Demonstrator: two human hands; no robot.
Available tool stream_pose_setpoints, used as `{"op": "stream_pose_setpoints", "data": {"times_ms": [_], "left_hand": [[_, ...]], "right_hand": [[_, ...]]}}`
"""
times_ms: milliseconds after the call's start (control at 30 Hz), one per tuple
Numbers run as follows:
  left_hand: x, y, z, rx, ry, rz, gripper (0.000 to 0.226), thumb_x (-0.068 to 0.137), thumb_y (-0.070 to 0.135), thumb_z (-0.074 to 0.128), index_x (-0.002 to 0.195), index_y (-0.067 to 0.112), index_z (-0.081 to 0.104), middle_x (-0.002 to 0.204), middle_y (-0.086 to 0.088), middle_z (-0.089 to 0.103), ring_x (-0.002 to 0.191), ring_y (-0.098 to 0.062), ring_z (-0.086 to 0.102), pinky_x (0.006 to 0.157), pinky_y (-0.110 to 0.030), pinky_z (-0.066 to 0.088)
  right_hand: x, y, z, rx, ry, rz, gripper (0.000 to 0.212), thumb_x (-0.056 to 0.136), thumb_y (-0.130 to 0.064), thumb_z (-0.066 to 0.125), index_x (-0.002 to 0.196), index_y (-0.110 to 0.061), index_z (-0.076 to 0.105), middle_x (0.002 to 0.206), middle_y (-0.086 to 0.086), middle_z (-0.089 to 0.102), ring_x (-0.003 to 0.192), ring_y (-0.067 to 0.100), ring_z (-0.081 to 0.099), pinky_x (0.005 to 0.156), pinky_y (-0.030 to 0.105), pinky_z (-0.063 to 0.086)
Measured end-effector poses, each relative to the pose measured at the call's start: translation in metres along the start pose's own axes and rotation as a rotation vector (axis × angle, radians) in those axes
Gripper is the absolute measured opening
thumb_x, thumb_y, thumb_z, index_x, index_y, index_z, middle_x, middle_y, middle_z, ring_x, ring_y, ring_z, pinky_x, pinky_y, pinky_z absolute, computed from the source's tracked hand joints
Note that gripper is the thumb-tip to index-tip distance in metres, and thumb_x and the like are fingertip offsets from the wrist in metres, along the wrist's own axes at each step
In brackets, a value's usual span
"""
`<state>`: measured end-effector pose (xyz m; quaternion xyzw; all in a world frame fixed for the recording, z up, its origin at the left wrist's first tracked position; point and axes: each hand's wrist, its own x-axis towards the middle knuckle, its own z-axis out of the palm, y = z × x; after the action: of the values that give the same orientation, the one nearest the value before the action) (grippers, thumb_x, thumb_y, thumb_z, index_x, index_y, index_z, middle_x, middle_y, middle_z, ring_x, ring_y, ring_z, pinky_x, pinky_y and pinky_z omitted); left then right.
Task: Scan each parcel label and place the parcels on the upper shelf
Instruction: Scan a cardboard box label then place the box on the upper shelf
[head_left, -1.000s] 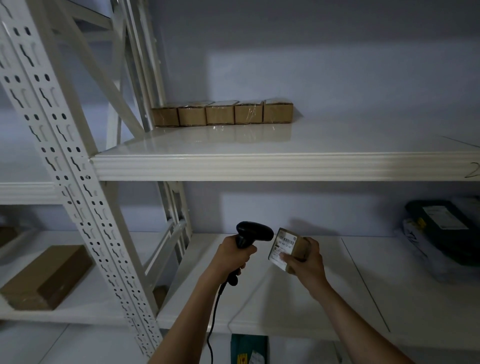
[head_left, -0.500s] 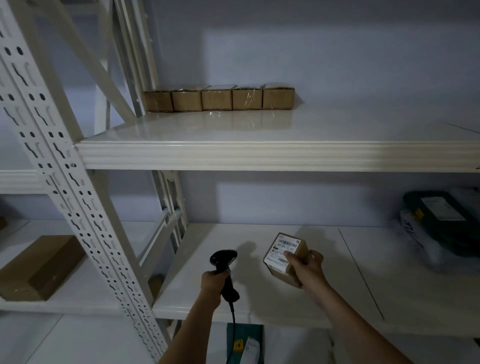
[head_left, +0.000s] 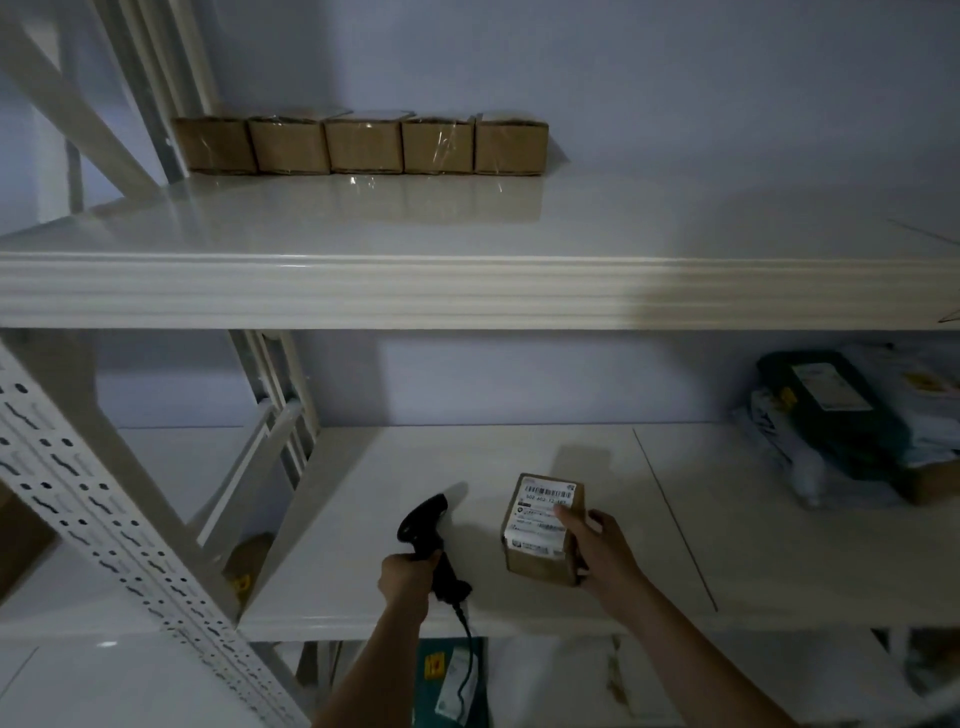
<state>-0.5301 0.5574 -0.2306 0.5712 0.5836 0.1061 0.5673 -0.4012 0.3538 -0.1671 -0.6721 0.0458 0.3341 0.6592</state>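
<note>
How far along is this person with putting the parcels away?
Five small brown boxes already stand in a row at the back of the upper shelf. The right hand holds a sixth labelled box, and the left hand holds the scanner beside it. Still waiting: a pile of bagged parcels on the lower shelf's right side.

Parcel storeroom, dim light. White metal racking with glossy cream shelf boards (head_left: 467, 291), perforated white steel upright (head_left: 104, 519). Row of five small brown cardboard boxes (head_left: 358, 145) lined along back of upper shelf. Heap of dark and white plastic mailer bags (head_left: 852, 431) on lower shelf, right. Black handheld barcode scanner (head_left: 426, 540) out, corded.
</note>
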Motion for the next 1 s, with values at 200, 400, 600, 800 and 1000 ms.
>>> {"op": "stream_pose_setpoints", "data": {"times_ms": [200,400,600,800,1000], "left_hand": [[-0.016,0.018,0.007,0.207,0.007,0.047,0.016,0.086,0.012,0.063,0.094,-0.001,0.062,0.086,-0.015,0.063,0.076,-0.028,0.058,0.065,-0.033,0.05],[-0.055,0.055,0.011,0.405,-0.062,0.124,0.039,0.095,0.024,0.054,0.127,0.003,0.054,0.105,-0.013,0.059,0.094,-0.028,0.058,0.082,-0.033,0.05],[-0.132,0.106,0.025,0.194,-0.247,0.607,0.045,0.1,0.026,0.051,0.144,0.02,0.044,0.14,-0.001,0.052,0.115,-0.012,0.055,0.087,-0.023,0.044],[-0.199,0.134,0.017,0.239,-0.318,0.879,0.037,0.091,0.033,0.065,0.125,0.031,0.049,0.108,0.022,0.057,0.094,0.003,0.056,0.072,-0.004,0.046],[-0.238,0.146,-0.019,0.112,-0.241,0.963,0.048,0.092,0.032,0.064,0.136,0.03,0.047,0.12,0.013,0.061,0.09,-0.001,0.064,0.066,-0.01,0.05]], "right_hand": [[0.007,-0.024,-0.011,-0.04,-0.004,-0.046,0.057,0.081,-0.045,0.078,0.123,-0.011,0.063,0.102,0.01,0.077,0.089,0.03,0.076,0.073,0.047,0.062],[0.005,-0.058,-0.014,0.03,-0.02,-0.078,0.038,0.091,-0.036,0.07,0.115,-0.007,0.07,0.099,0.011,0.078,0.088,0.029,0.076,0.066,0.036,0.061],[-0.006,-0.082,-0.011,0.061,-0.057,-0.087,0.044,0.09,-0.043,0.068,0.121,-0.013,0.064,0.102,0.009,0.077,0.085,0.028,0.075,0.056,0.032,0.057],[-0.057,-0.113,-0.017,-0.119,-0.094,-0.189,0.043,0.098,-0.052,0.054,0.117,-0.017,0.067,0.105,0.006,0.075,0.091,0.025,0.072,0.069,0.034,0.059],[-0.136,-0.147,-0.038,-0.498,-0.236,-0.536,0.065,0.081,-0.062,0.067,0.138,-0.035,0.052,0.127,-0.017,0.066,0.115,0.007,0.062,0.104,0.036,0.049]]}}
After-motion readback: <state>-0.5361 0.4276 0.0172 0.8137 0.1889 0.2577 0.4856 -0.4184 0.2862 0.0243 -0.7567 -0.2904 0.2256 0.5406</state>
